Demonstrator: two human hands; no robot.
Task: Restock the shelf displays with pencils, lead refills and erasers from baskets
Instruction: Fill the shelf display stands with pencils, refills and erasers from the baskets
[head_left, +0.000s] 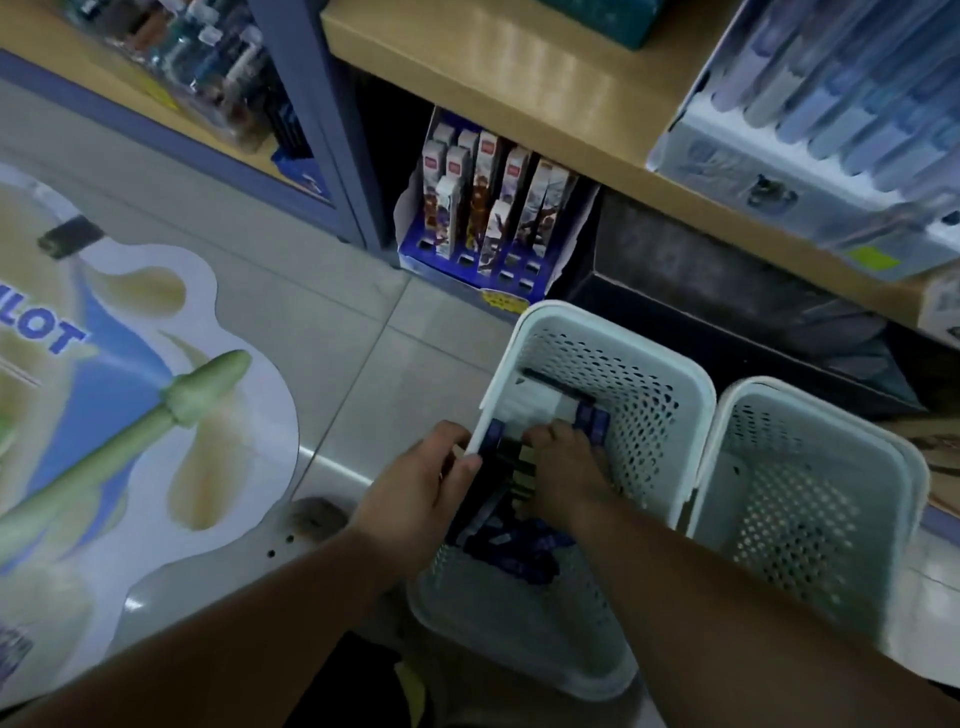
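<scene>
A white perforated basket (649, 364) stands on the floor before the shelf, holding several small dark blue packs (519, 551) and white ones. My left hand (421, 483) grips the basket's left rim, thumb curled over the edge. My right hand (566, 467) is inside the basket, fingers curled round a bundle of dark packs (511, 460); what exactly it holds is partly hidden. A blue display box (467, 270) with several tall slim packs stands on the bottom shelf behind the basket.
A second white basket (831, 426) sits right of the first, nearly touching. A wooden shelf board (545, 88) overhangs above, with a box of pens (831, 119) on it. A pen-shaped floor sticker (130, 389) covers the tiles at left. A blue shelf post (322, 119) stands left.
</scene>
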